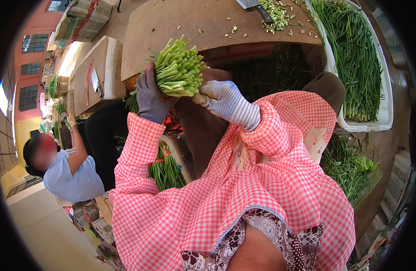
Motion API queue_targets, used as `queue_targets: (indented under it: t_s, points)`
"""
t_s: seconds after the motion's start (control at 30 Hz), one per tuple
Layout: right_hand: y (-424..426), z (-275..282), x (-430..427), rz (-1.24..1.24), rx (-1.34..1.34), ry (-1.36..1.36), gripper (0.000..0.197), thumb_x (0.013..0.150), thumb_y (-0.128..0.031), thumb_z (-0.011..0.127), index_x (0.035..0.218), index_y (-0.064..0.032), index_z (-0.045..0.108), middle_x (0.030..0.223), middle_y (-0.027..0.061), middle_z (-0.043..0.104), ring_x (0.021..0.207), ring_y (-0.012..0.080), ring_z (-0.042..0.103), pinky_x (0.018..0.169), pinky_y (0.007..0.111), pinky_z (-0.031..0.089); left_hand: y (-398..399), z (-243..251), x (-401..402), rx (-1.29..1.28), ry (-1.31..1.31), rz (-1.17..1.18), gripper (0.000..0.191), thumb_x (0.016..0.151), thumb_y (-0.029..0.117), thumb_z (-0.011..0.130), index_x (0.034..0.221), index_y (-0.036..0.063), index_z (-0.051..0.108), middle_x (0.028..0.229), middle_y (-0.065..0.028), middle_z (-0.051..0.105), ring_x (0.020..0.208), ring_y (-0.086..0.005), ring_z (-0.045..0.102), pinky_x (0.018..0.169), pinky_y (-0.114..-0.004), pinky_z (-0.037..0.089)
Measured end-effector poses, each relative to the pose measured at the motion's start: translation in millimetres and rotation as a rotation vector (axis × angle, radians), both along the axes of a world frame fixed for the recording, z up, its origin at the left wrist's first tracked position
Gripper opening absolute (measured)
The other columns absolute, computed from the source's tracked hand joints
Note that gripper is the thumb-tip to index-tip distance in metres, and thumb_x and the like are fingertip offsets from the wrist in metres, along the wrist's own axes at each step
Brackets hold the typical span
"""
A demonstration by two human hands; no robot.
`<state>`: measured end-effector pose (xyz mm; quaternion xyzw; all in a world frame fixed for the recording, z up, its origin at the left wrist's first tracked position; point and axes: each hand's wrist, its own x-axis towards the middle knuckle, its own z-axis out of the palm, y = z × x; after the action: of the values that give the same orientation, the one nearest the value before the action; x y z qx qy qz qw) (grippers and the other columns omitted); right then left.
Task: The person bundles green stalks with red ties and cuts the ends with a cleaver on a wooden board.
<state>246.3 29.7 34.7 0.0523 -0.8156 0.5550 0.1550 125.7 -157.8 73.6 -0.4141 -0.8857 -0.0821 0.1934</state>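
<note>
My left hand [152, 96], in a dark grey glove, is wrapped around a thick bunch of green leafy stalks, which look like garlic chives [179, 69]. The pale cut ends of the stalks face up toward me, while the leaves trail out of sight below that hand. My right hand [226, 100] wears a blue-and-white striped glove. Its curled fingers and thumb are at the lower right edge of the bunch, and whether they pinch a stalk is hidden. Beyond both hands lies a wooden tabletop [191, 17].
A cleaver [265, 14] lies by chopped stalk ends [277, 17] at the table's far edge. A white crate [386, 115] of long greens stands right. Tied greens [165, 169] sit below my left arm. At left a co-worker [72, 172] sits near another knife [95, 81] on a board.
</note>
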Motion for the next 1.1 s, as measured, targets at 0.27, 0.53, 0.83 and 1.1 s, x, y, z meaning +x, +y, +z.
queue_targets:
  t_s: [0.27, 0.53, 0.83, 1.1]
  points:
    - [20, -1, -3, 0.117, -0.322, -0.193, 0.028, 0.087, -0.023, 0.062, 0.070, -0.0007, 0.063, 0.055, 0.0065, 0.053, 0.051, 0.0124, 0.050, 0.050, 0.028, 0.041, 7, 0, -1, 0.019, -0.014, -0.018, 0.111, 0.051, 0.043, 0.082, 0.136, -0.0021, 0.027, 0.116, -0.0177, 0.049, 0.105, -0.0362, 0.046, 0.089, -0.046, 0.040]
    - [68, 11, 4, -0.150, -0.665, -0.215, 0.021, 0.091, -0.017, 0.056, 0.083, -0.0008, 0.067, 0.065, 0.0005, 0.059, 0.050, 0.0041, 0.049, 0.045, 0.018, 0.038, 3, 5, -6, 0.129, -0.126, 0.040, 0.093, 0.059, 0.042, 0.077, 0.132, 0.0028, 0.035, 0.113, -0.0190, 0.053, 0.101, -0.0375, 0.052, 0.087, -0.045, 0.045]
    - [82, -25, -24, -0.044, -0.323, -0.349, 0.025, 0.088, -0.015, 0.061, 0.106, 0.0012, 0.064, 0.084, 0.0059, 0.066, 0.063, 0.0078, 0.056, 0.057, 0.019, 0.043, -118, 153, 17, 0.912, -0.752, -0.029, 0.037, 0.076, 0.007, 0.072, 0.110, -0.0005, 0.058, 0.100, -0.0110, 0.064, 0.081, -0.0154, 0.061, 0.068, -0.025, 0.049]
    - [59, -63, -51, 0.098, -0.109, -0.473, 0.021, 0.089, -0.013, 0.057, 0.104, 0.0004, 0.065, 0.079, 0.0048, 0.064, 0.062, 0.0085, 0.056, 0.057, 0.021, 0.046, -290, 286, 155, 0.171, -0.180, 1.146, 0.064, 0.073, 0.036, 0.073, 0.123, 0.0034, 0.051, 0.110, -0.0129, 0.062, 0.102, -0.0228, 0.060, 0.084, -0.033, 0.047]
